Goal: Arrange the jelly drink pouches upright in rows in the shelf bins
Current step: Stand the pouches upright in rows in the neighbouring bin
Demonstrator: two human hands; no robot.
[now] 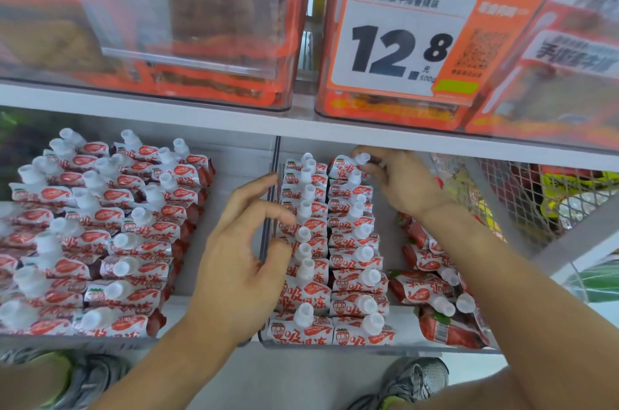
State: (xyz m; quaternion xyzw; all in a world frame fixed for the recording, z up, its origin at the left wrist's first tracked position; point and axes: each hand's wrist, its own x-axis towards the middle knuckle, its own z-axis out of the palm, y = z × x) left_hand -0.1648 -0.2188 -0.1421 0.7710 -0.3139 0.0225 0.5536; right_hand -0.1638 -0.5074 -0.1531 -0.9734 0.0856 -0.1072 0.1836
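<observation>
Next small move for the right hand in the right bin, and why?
Probably seat the rearmost red-and-white jelly pouch upright and let go: the right hand pinches its white cap at the back of the second row. Then take a loose pouch lying flat on the right. The left hand hovers, holding nothing.

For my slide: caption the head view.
Right hand pinches a rear pouch cap; left hand hovers beside upright rows.

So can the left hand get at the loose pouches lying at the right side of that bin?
Probably not directly. The right forearm crosses over the loose pouches, and two upright rows stand between them and the left hand. The right hand, at the back row's cap, is nearer.
</observation>
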